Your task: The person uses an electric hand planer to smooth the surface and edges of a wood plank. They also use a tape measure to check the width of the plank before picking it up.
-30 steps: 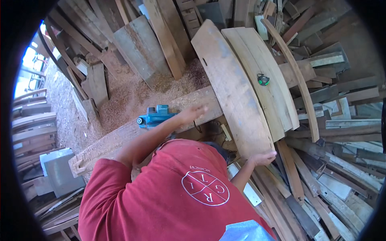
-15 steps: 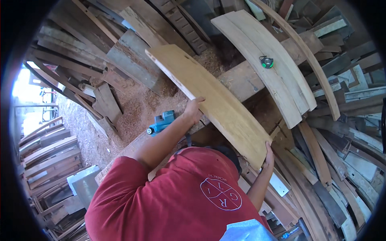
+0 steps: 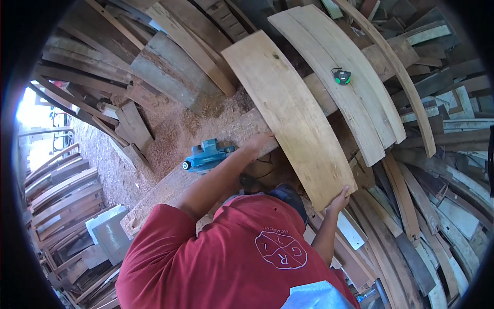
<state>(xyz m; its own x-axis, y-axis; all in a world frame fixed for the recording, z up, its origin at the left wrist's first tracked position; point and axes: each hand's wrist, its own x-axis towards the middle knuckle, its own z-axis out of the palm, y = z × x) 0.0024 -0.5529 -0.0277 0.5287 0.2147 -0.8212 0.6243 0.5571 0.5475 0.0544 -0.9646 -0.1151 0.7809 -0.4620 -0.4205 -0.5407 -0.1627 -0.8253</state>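
A wide, pale wooden board (image 3: 293,113) lies slantwise before me, its broad face turned up. My left hand (image 3: 260,142) grips its left edge near the middle, with the fingers partly hidden at the edge. At the near right corner, my right hand (image 3: 339,200) holds the board's end, thumb on top and the other fingers underneath. Beside my left forearm, a teal power planer (image 3: 207,156) rests on a wooden beam strewn with shavings. Neither hand touches the planer.
Right of the board, two pale planks (image 3: 334,77) lie side by side, with a black and green tape measure (image 3: 341,76) on them. A narrow strip of wood (image 3: 396,67) lies beyond. Stacked boards (image 3: 67,195) stand at the left, and wood shavings (image 3: 170,139) cover the floor.
The board has swung to the right at its far end and tipped flatter, showing more of its broad face. Both hands have kept hold of it, moving slightly with it.
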